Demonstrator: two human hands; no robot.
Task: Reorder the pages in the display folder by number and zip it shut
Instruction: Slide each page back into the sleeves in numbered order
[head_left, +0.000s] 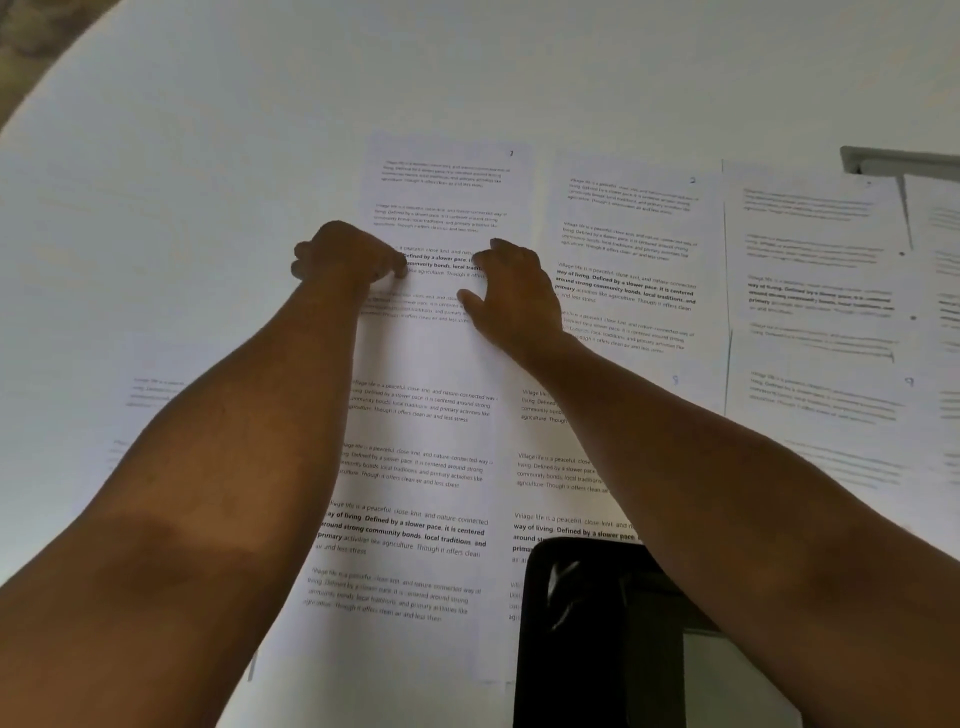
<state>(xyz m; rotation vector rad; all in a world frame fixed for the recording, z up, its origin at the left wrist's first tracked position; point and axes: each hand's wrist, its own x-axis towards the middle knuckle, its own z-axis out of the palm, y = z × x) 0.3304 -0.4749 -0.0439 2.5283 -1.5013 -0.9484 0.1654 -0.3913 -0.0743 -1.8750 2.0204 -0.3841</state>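
Observation:
Several printed pages lie spread over the white table. The far middle page (447, 176) carries a handwritten number at its top right corner. My left hand (348, 257) sits on its left part with fingers curled, fingertips pinching at the paper. My right hand (511, 291) lies flat on the same page's right side, fingers spread. Closer to me lies another page (415, 493), partly under my forearms. A page (634, 260) to the right also bears a number. The grey corner of the folder (898, 161) shows at the far right edge.
More pages (815, 312) cover the right side of the table, some with numbers near their corners. A faint page (150, 395) lies at the left. A black object (597, 634) sits at the near edge over the lower right page. The white table (208, 156) extends far left.

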